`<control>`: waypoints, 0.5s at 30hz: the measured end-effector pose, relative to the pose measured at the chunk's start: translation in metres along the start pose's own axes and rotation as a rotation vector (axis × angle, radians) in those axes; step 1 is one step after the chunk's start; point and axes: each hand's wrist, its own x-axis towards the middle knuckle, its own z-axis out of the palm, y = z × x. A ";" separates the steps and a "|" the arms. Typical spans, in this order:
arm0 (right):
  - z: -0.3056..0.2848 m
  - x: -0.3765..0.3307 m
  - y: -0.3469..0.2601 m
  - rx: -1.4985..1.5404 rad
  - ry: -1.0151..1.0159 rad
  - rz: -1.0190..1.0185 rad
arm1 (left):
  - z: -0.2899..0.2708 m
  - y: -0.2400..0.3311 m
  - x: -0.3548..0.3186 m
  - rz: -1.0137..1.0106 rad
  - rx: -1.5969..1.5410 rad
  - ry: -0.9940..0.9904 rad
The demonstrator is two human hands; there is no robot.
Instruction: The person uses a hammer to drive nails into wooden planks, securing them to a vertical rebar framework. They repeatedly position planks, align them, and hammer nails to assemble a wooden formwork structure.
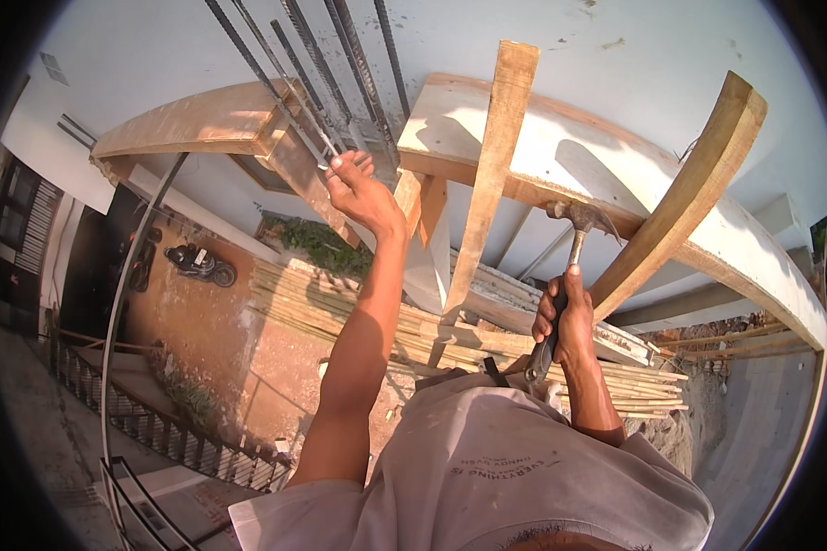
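Note:
My right hand [565, 321] is wrapped round the dark grip of a claw hammer [576, 246], its thumb along the shaft. The hammer stands head up, in front of the lower edge of the right-hand wooden formwork [560, 151]. My left arm reaches forward and up. My left hand [363, 188] is closed at a thin steel reinforcing bar [314, 127], thumb and fingers curled; the exact grip is partly hidden. Several other ribbed bars [354, 60] rise beside it from between the two formwork pieces.
An upright plank [492, 174] and a curved timber [685, 197] cross the right formwork. Curved formwork [188, 119] extends left. Far below lie bamboo poles [469, 335], a parked motorcycle [200, 264] and reddish ground. A bent metal pole [119, 321] stands left, near a railing [165, 427].

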 end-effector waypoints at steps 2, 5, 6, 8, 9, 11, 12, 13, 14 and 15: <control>0.002 -0.004 0.000 0.044 0.013 0.008 | 0.017 0.006 0.004 -0.058 -0.044 0.070; 0.009 -0.001 0.000 0.082 0.041 0.016 | 0.048 0.004 0.002 -0.146 -0.070 0.146; 0.011 -0.001 0.002 0.080 0.055 0.017 | 0.054 0.004 0.004 -0.190 -0.077 0.153; 0.011 0.000 0.004 0.088 0.034 0.004 | 0.069 0.001 0.002 -0.151 -0.141 0.214; 0.011 0.000 0.005 0.087 0.033 -0.003 | 0.075 -0.002 0.000 -0.142 -0.160 0.242; 0.009 0.002 0.005 0.074 0.024 0.006 | 0.086 -0.009 0.001 -0.112 -0.202 0.268; 0.007 0.002 0.005 0.067 0.012 0.007 | 0.089 -0.013 0.001 -0.098 -0.202 0.265; 0.006 0.004 0.003 0.050 0.026 0.016 | 0.093 -0.017 0.001 -0.100 -0.201 0.264; 0.006 0.004 0.001 0.041 0.004 -0.016 | 0.093 -0.020 -0.002 -0.067 -0.251 0.249; 0.007 0.009 0.001 0.038 -0.009 -0.029 | 0.096 -0.024 0.002 0.014 -0.215 0.224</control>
